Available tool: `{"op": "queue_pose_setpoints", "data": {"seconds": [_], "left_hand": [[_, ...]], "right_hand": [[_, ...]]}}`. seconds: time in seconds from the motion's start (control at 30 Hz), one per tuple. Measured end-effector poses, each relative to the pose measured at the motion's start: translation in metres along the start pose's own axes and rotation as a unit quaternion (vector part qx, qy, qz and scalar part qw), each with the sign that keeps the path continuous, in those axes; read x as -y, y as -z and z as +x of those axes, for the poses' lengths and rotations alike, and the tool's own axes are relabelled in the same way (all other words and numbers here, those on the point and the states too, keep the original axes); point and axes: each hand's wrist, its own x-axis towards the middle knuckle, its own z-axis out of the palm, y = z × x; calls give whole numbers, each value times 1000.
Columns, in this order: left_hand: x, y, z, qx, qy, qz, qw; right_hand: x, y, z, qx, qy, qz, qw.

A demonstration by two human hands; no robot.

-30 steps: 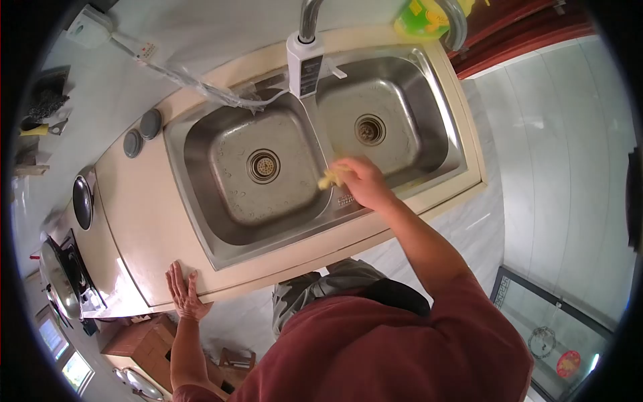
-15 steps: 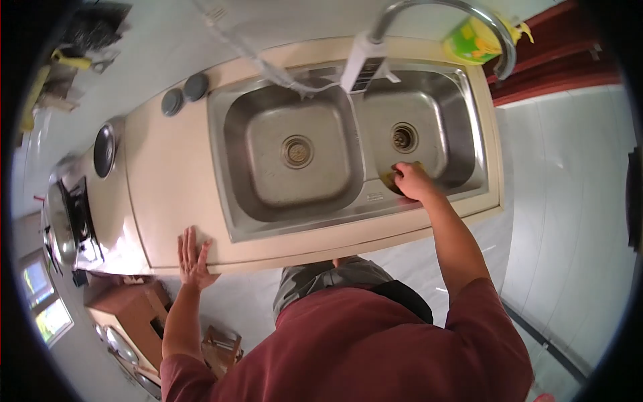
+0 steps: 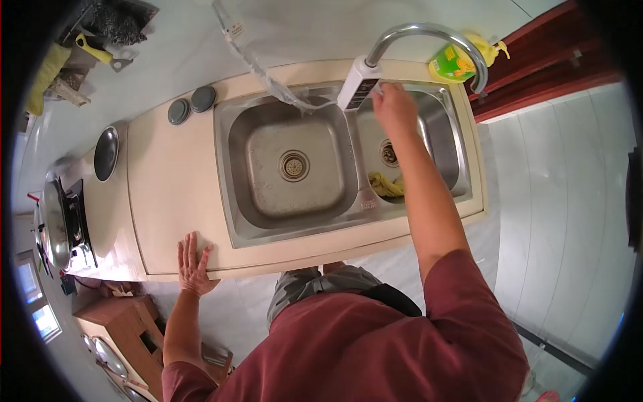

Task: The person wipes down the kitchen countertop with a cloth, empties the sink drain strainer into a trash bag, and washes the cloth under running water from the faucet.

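My right hand (image 3: 396, 112) reaches over the right basin, its curled fingers at the side lever of the faucet (image 3: 360, 84). The faucet has a white body with a dark panel and a curved chrome spout; the lever is mostly hidden behind my fingers. A crumpled yellow-green cloth (image 3: 386, 185) lies in the near left corner of the right basin, partly covered by my forearm. My left hand (image 3: 194, 265) rests with spread fingers on the front edge of the beige countertop (image 3: 171, 181), left of the double steel sink (image 3: 236, 231).
Two round grey lids (image 3: 203, 99) lie at the counter's back. A small dark bowl (image 3: 106, 154) and a stove with a lidded pan (image 3: 55, 224) are at the left. A yellow-green pump bottle (image 3: 452, 65) stands behind the right basin. A clear-wrapped cord (image 3: 268, 80) runs to the faucet.
My right hand has let go of the cloth, leaving it in the right basin, and moved up to the faucet lever. My left hand stays on the counter edge.
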Motion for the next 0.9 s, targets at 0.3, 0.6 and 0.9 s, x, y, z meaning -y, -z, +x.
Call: {"op": "queue_pose_setpoints", "data": {"seconds": [0.3,0.6,0.9], "left_hand": [[-1,-1,-2,4,-15,10,1000],[-71,67,27,156,145,-31,977],[-325,37,206,-46,90,-253,962]], "right_hand": [[0,-36,-47,78,-47,-32,995],[-66,21,-39,189,-435,512,716],[-183,6,-58,140,-542,732,388]]}}
